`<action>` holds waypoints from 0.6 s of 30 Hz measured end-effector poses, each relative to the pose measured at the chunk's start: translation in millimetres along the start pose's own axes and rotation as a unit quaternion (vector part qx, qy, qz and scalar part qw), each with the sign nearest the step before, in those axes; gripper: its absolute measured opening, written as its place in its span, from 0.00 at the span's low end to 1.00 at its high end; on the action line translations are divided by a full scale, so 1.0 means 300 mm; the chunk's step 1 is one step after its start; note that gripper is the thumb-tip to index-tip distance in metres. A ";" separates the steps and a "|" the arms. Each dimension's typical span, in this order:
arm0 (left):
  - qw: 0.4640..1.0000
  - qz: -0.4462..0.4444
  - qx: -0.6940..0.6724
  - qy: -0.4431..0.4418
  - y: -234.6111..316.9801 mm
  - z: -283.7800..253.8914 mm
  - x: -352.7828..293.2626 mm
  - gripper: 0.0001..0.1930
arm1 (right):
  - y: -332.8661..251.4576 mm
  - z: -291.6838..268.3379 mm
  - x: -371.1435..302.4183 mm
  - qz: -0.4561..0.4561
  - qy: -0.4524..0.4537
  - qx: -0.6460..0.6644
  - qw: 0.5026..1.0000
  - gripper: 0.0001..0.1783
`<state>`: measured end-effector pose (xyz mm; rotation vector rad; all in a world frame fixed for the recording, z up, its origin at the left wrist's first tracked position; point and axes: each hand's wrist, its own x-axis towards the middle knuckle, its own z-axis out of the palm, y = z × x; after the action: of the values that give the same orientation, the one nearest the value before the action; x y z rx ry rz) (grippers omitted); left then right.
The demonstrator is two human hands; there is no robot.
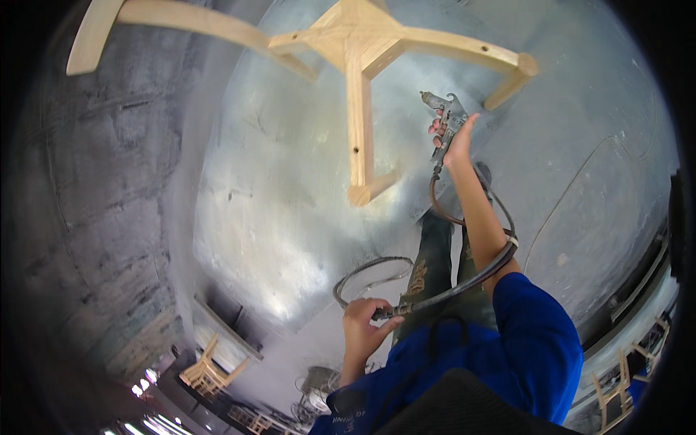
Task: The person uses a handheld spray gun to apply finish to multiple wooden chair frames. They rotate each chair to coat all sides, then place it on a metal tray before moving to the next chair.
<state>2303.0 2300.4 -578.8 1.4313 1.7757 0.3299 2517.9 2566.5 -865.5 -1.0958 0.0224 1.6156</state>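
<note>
My right hand (460, 145) is wrapped round the grip of a grey metal spray gun (454, 114), whose brass-coloured nozzle points up and left. A brown hose (433, 190) runs from the bottom of the grip and loops by my forearm. Lower down, my left hand (360, 330) is closed on a hose fitting (395, 312) at the end of a thick dark hose (464, 285). That hose curves up round my right elbow. In front of the gun is a pale, bare wooden chair frame (359, 109) with spread legs; the top of the view cuts part of it off.
A stained grey metal surface (268, 239) lies behind the chair frame. At the left rises a dark, streaked wall (109, 167). More wooden chairs stand at the lower left (209, 371) and lower right (616, 391). A thin line (565, 196) trails over the grey surface at the right.
</note>
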 end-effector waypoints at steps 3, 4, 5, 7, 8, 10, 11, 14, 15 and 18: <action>1.000 0.019 0.000 -0.011 0.000 0.002 0.009 0.18 | -0.065 0.035 0.002 -0.074 -0.026 0.112 0.991 0.56; 1.000 0.022 0.001 -0.012 0.008 0.003 0.005 0.18 | -0.088 0.043 -0.002 -0.105 -0.053 0.147 0.982 0.57; 1.000 0.024 0.001 -0.012 0.011 0.006 0.004 0.18 | -0.101 0.050 0.010 -0.103 -0.010 0.160 0.982 0.57; 1.000 0.031 0.003 0.001 0.028 0.009 -0.002 0.17 | -0.118 0.070 0.049 -0.113 0.005 0.187 0.976 0.58; 1.000 0.024 -0.003 0.006 0.035 0.011 -0.002 0.17 | -0.121 0.069 0.068 -0.106 0.023 0.197 0.974 0.57; 1.000 0.012 -0.008 0.009 0.049 0.008 -0.002 0.16 | -0.110 0.053 0.096 -0.095 0.060 0.189 0.976 0.56; 1.000 0.007 -0.008 0.005 0.061 -0.002 0.002 0.16 | -0.109 0.045 0.109 -0.090 0.088 0.178 0.976 0.56; 0.999 0.026 -0.013 0.018 0.076 -0.013 0.008 0.16 | -0.085 -0.032 0.077 -0.088 0.152 0.133 0.975 0.55; 0.999 0.037 -0.016 0.022 0.079 -0.016 0.012 0.16 | -0.083 -0.059 0.043 -0.079 0.163 0.129 0.975 0.54; 0.998 0.055 -0.017 0.024 0.082 -0.030 0.010 0.18 | -0.108 -0.138 -0.128 -0.063 0.204 0.069 0.974 0.51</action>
<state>2313.5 2313.5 -558.4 1.5116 1.7245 0.4539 2566.7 2527.5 -847.7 -1.2757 0.3261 1.2343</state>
